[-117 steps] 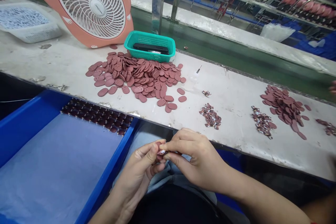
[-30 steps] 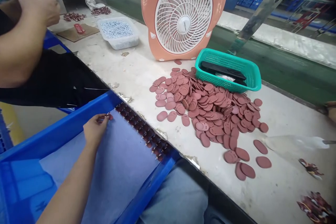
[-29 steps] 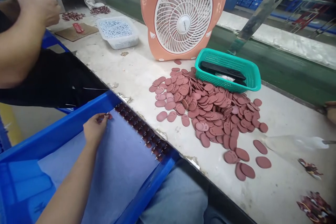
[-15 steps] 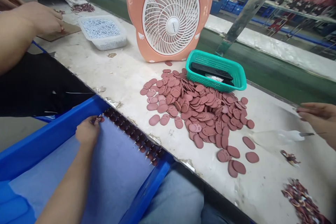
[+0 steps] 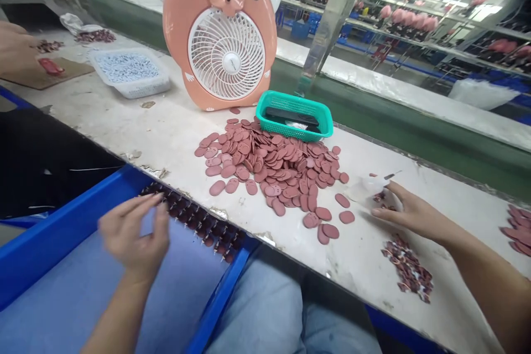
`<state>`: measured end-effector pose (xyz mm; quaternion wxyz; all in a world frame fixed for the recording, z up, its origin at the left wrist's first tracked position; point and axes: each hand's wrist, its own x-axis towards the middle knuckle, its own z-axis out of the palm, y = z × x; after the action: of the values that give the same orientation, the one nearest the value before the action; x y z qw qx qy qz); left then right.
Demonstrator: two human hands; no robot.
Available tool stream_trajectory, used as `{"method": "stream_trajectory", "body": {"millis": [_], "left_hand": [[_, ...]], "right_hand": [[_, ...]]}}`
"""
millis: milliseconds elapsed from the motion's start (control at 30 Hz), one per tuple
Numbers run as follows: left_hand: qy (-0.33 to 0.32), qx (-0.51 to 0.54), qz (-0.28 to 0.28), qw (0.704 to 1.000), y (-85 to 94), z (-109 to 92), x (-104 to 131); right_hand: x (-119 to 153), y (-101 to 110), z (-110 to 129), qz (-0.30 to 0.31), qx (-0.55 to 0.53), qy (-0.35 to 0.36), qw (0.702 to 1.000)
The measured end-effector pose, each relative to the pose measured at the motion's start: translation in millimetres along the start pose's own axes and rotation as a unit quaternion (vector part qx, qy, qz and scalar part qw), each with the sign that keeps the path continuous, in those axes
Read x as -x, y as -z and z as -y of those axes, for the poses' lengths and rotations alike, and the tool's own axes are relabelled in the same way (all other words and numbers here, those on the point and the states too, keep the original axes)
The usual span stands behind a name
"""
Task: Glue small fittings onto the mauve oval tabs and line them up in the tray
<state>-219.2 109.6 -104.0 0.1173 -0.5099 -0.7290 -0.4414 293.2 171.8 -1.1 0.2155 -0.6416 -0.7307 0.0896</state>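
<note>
My left hand hovers over the blue crate, its fingers apart and nothing visible in them. Along the crate's far side sit rows of dark reddish-brown oval pieces with small metal parts. On the table, my right hand has thumb and fingers spread around the end of a translucent bottle with a thin needle tip; firm contact is not clear. Small metal-and-brown fittings show between thumb and finger, and a larger heap of them lies nearer me.
A large pile of reddish-brown ovals covers the table's middle. Behind it stand a green basket and an orange fan. A white tub is left; beyond it a co-worker's hand is over a brown board.
My left hand has come away from the row of pieces and opened. My right hand has moved from beyond the bottle to around its end, fingers spread. The view has swung right and up.
</note>
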Motion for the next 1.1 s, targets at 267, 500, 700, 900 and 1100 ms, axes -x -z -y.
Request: {"method": "stream_trajectory", "body": {"millis": [267,500,700,900,1100], "left_hand": [[-0.215,0.151,0.132,0.956,-1.4,-60.0,16.4],[-0.091,0.268,0.102,0.954,28.0,-106.8,52.6],[0.303,0.491,0.328,0.748,68.4,-197.2,97.8],[0.349,0.524,0.381,0.678,72.0,-213.0,124.6],[0.153,0.615,0.393,0.666,53.0,-198.6,141.2]], "right_hand": [[-13.4,-24.0,9.4,0.013,-0.199,-0.044,0.979],[50.4,-4.0,70.9,-0.073,-0.411,-0.081,0.905],[130.7,-37.7,139.6,0.029,-0.545,-0.101,0.832],[154.6,-58.9,148.8,0.092,-0.672,-0.163,0.717],[164.5,-71.5,148.5,0.066,-0.733,-0.21,0.644]]}}
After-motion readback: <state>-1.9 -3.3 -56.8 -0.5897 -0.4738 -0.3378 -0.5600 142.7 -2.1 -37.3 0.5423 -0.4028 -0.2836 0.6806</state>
